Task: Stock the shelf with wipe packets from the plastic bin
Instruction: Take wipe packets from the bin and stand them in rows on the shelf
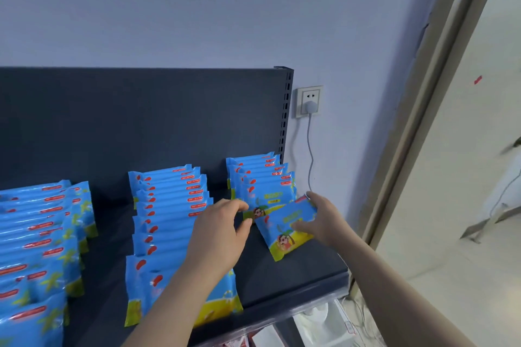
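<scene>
The right hand (321,220) has a blue soft-plastic wipe packet with a yellow bottom edge (284,231). Its grip is closed round the packet's right end, thumb across the face. The packet hangs tilted just in front of the right-hand row of standing packets (262,177) on the dark grey metal shelf (296,270).

The left hand (220,228) is at that row's front packet, fingers curled by its left edge; whether it is pinching or only steadying, I cannot tell.

This looks a light, squashy thing in slick film (likely to slide if squeezed by the faces), so the short ends are the place to take it.

The middle row (169,205) stands well apart to the left, no crowding there. On the right a grey cable (310,160) drops from the white wall socket (309,101) just beside the row, with the shelf's end near.
</scene>
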Tool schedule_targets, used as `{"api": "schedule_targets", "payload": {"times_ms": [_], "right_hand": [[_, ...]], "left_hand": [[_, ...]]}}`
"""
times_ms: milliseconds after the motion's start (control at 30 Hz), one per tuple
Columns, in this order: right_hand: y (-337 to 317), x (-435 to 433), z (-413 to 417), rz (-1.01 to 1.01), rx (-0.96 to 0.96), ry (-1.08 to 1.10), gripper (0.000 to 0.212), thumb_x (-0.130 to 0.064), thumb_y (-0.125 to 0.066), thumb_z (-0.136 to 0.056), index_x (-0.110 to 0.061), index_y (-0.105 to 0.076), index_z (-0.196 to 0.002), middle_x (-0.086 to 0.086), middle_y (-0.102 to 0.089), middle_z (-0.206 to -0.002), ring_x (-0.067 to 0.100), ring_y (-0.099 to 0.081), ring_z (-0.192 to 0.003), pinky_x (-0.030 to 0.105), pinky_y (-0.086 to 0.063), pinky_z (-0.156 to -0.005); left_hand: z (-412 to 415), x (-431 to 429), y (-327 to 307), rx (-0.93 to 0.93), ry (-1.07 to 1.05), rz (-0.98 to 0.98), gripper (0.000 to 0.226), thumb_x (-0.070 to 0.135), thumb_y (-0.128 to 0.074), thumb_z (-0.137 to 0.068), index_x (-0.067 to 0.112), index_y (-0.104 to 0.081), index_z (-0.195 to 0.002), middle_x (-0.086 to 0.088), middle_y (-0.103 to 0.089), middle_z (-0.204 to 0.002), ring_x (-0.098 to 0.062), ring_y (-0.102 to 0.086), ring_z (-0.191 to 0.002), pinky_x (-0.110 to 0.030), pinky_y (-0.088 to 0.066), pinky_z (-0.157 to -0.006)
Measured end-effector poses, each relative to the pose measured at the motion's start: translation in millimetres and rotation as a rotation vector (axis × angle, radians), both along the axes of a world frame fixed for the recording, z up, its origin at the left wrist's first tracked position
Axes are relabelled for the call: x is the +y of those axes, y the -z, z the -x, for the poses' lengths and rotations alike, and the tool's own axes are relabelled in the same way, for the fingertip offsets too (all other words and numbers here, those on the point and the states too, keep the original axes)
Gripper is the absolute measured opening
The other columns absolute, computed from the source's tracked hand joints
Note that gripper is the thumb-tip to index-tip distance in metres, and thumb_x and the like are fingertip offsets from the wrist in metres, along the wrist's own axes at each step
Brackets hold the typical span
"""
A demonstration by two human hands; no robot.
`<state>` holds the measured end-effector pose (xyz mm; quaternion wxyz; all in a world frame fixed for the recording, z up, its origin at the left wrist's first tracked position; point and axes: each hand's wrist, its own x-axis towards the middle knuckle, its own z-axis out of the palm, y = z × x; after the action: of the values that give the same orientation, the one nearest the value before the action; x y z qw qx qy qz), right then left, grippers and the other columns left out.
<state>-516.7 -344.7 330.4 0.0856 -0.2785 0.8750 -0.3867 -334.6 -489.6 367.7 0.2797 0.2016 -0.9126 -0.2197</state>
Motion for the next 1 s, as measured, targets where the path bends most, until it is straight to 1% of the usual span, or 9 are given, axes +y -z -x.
{"api": "schedule_targets", "payload": {"times_ms": [67, 133, 233, 367, 533, 600, 733, 833, 1000], "right_hand": [[-1, -5, -4, 0.085, 0.045, -0.022, 0.082, -0.02, -0.078, -0.074, -0.015, -0.033, -0.142, 0.001, -0.041, -0.128, 0.01, -0.042, -0.111, 0.016, -0.036, -0.082], [-1, -15, -6, 0.167, 0.037, -0.031, 0.078, -0.018, -0.077, -0.075, -0.02, -0.033, -0.14, -0.006, -0.036, -0.122, 0.006, -0.039, -0.109, 0.012, -0.038, -0.078], [2, -28, -6, 0.257, 0.018, -0.037, 0.08, -0.017, -0.076, -0.076, -0.025, -0.029, -0.14, -0.009, -0.031, -0.122, 0.009, -0.041, -0.113, 0.021, -0.042, -0.086], [11, -35, -2, 0.32, 0.044, -0.013, 0.084, -0.018, -0.076, -0.077, -0.028, -0.024, -0.141, -0.008, -0.027, -0.122, 0.007, -0.04, -0.11, 0.022, -0.037, -0.093], [13, -36, 4, 0.259, 0.089, -0.021, 0.089, -0.028, -0.076, -0.076, -0.028, -0.017, -0.143, -0.009, -0.025, -0.119, 0.011, -0.036, -0.116, 0.024, -0.035, -0.096], [11, -32, 6, 0.228, 0.128, -0.046, 0.093, -0.026, -0.076, -0.075, -0.026, -0.015, -0.144, -0.011, -0.023, -0.12, 0.011, -0.034, -0.119, 0.024, -0.035, -0.097], [8, -19, 4, 0.14, 0.221, -0.069, 0.094, -0.026, -0.074, -0.075, -0.023, -0.014, -0.147, -0.007, -0.019, -0.141, 0.014, -0.024, -0.134, 0.025, -0.027, -0.107], [6, -8, -2, 0.044, 0.318, -0.069, 0.086, -0.032, -0.07, -0.079, -0.024, -0.018, -0.147, -0.001, -0.016, -0.151, 0.017, -0.016, -0.14, 0.032, -0.022, -0.113], [1, 10, -26, -0.001, 0.448, -0.037, 0.059, -0.032, -0.064, -0.085, -0.02, -0.041, -0.138, 0.004, -0.031, -0.15, 0.021, -0.019, -0.142, 0.032, -0.017, -0.114]], "left_hand": [[-4, -2, 1, -0.008, -0.016, -0.007, 0.029, 0.032, -0.057, -0.091, 0.025, -0.059, -0.119, 0.012, -0.059, -0.118, -0.008, -0.053, -0.111, -0.021, -0.041, -0.092], [-8, -4, 2, -0.007, -0.028, -0.011, 0.029, 0.032, -0.057, -0.092, 0.025, -0.059, -0.119, 0.012, -0.059, -0.118, -0.007, -0.052, -0.112, -0.021, -0.04, -0.094], [-12, -5, 1, -0.001, -0.049, -0.013, 0.028, 0.032, -0.055, -0.092, 0.027, -0.057, -0.12, 0.014, -0.058, -0.119, -0.005, -0.05, -0.114, -0.022, -0.039, -0.097], [-13, -5, 1, 0.0, -0.075, -0.004, 0.029, 0.034, -0.054, -0.093, 0.029, -0.056, -0.121, 0.016, -0.057, -0.121, -0.004, -0.048, -0.116, -0.019, -0.036, -0.098], [-8, -3, 2, -0.003, -0.089, -0.007, 0.028, 0.034, -0.054, -0.093, 0.028, -0.057, -0.12, 0.015, -0.057, -0.12, -0.004, -0.049, -0.114, -0.02, -0.037, -0.097], [-5, -2, 1, -0.003, -0.083, -0.008, 0.028, 0.034, -0.055, -0.092, 0.027, -0.057, -0.12, 0.015, -0.057, -0.119, -0.005, -0.049, -0.113, -0.021, -0.038, -0.097], [3, 1, 2, -0.006, -0.068, -0.006, 0.03, 0.034, -0.056, -0.091, 0.026, -0.057, -0.12, 0.014, -0.058, -0.119, -0.006, -0.05, -0.113, -0.022, -0.042, -0.095], [6, 4, 5, -0.018, -0.042, 0.006, 0.031, 0.035, -0.056, -0.091, 0.026, -0.057, -0.12, 0.013, -0.058, -0.119, -0.006, -0.051, -0.111, -0.022, -0.042, -0.093], [8, 11, 5, -0.042, 0.03, 0.032, 0.032, 0.038, -0.055, -0.091, 0.027, -0.057, -0.121, 0.013, -0.057, -0.119, -0.007, -0.051, -0.11, -0.022, -0.042, -0.092]]}}
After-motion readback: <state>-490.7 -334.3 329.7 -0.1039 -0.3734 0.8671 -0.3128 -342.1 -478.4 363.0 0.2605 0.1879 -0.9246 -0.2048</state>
